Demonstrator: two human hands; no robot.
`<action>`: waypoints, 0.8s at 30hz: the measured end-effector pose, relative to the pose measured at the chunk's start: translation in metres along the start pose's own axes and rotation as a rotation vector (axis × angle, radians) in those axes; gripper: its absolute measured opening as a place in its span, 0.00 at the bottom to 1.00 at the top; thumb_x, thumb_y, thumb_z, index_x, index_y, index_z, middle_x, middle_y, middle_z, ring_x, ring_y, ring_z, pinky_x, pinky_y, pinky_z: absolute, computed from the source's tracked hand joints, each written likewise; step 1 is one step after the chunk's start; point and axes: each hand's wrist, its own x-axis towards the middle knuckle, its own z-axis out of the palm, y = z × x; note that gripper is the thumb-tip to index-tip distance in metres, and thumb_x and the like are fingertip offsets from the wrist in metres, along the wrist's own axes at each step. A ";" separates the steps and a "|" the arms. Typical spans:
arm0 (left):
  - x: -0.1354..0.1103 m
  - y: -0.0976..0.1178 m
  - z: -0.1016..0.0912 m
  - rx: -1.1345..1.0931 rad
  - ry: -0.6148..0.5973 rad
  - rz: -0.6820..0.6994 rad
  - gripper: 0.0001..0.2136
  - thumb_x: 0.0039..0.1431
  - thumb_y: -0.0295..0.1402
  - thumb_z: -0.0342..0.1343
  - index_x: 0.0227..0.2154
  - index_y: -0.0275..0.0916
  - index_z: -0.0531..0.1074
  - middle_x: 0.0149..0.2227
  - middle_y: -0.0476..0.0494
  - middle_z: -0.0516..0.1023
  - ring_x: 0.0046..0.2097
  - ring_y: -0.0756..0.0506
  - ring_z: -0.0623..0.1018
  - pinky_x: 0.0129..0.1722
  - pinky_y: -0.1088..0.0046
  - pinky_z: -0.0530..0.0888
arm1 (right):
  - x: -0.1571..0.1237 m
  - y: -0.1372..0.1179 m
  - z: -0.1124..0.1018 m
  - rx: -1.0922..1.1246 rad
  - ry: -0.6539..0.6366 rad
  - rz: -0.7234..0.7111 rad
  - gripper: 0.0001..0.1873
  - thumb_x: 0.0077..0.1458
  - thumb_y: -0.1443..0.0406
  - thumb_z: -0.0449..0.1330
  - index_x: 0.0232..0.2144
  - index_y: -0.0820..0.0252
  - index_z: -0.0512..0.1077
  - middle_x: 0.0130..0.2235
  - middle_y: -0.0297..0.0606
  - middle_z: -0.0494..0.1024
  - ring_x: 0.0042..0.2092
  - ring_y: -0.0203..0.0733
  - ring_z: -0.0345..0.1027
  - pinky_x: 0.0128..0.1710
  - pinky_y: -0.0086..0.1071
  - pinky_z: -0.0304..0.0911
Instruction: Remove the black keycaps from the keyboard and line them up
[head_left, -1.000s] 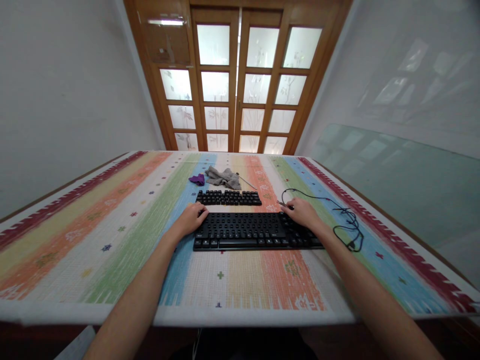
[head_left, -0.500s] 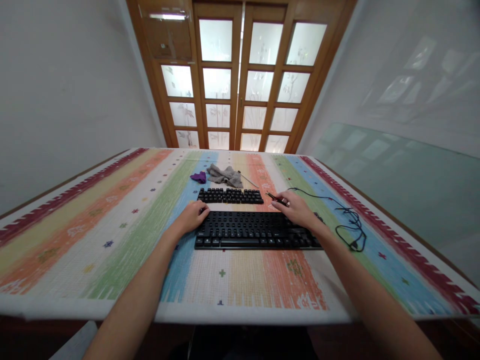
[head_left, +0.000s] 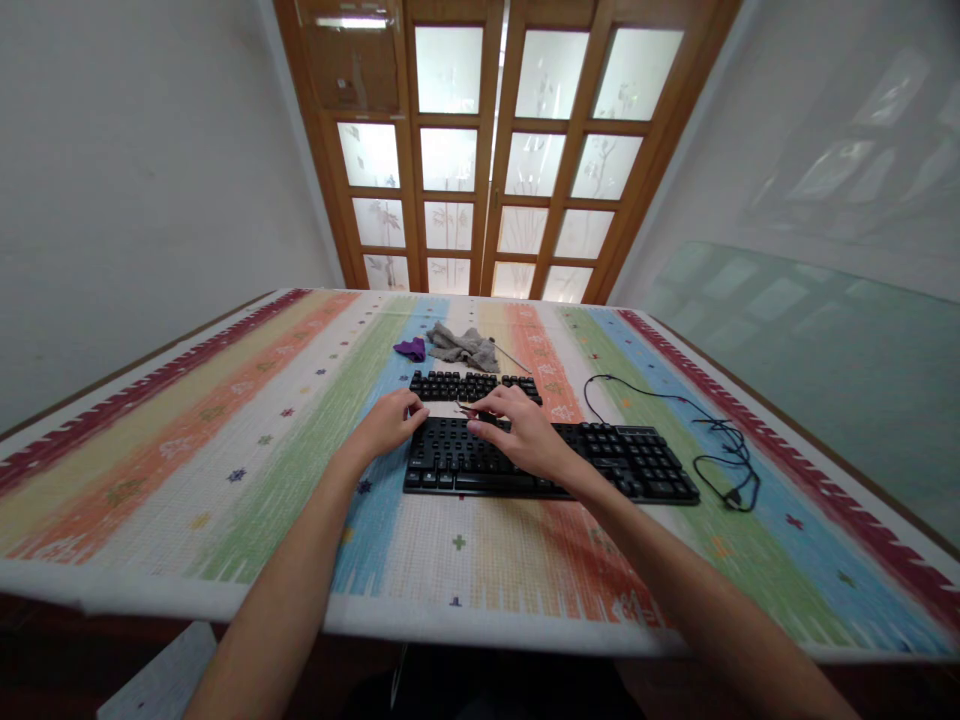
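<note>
While it lies flat on the near part of the cloth-covered bench (head_left: 420, 560), the black keyboard (head_left: 645, 465) should handle as light and stiff, best taken by its short ends, clear of the exposed key positions, which look fragile. The left hand (head_left: 391, 422) is at its far left corner, thumb and fingers drawn close; whether they hold anything I cannot tell. Over the far edge, the right hand (head_left: 517, 428) pinches a slim dark tool (head_left: 470, 409), tip leftward. Just beyond, loose keycaps (head_left: 444, 386) look very light, hard and slick, suited to a pinch on opposite sides. Farther off lie a limp grey cloth (head_left: 465, 348) and a purple cloth (head_left: 411, 349), both likely soft.
</note>
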 end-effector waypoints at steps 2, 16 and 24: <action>-0.001 0.002 -0.004 0.010 -0.007 -0.014 0.12 0.61 0.37 0.50 0.27 0.37 0.72 0.29 0.43 0.75 0.31 0.45 0.72 0.35 0.69 0.68 | 0.004 -0.005 0.010 0.018 0.018 0.007 0.06 0.58 0.63 0.64 0.36 0.59 0.77 0.36 0.37 0.77 0.41 0.42 0.66 0.44 0.35 0.60; -0.004 0.003 -0.008 -0.026 -0.205 -0.010 0.12 0.58 0.37 0.50 0.23 0.37 0.71 0.26 0.44 0.77 0.29 0.46 0.73 0.29 0.72 0.64 | 0.020 -0.028 0.045 0.162 -0.072 0.020 0.11 0.63 0.59 0.56 0.32 0.60 0.69 0.29 0.33 0.72 0.30 0.36 0.63 0.32 0.29 0.56; -0.008 -0.005 -0.016 -0.080 -0.216 -0.036 0.10 0.55 0.40 0.53 0.26 0.38 0.72 0.25 0.47 0.76 0.30 0.46 0.74 0.30 0.73 0.66 | 0.014 -0.021 0.052 -0.242 -0.385 -0.023 0.06 0.59 0.66 0.58 0.35 0.63 0.75 0.37 0.44 0.78 0.39 0.44 0.70 0.39 0.33 0.59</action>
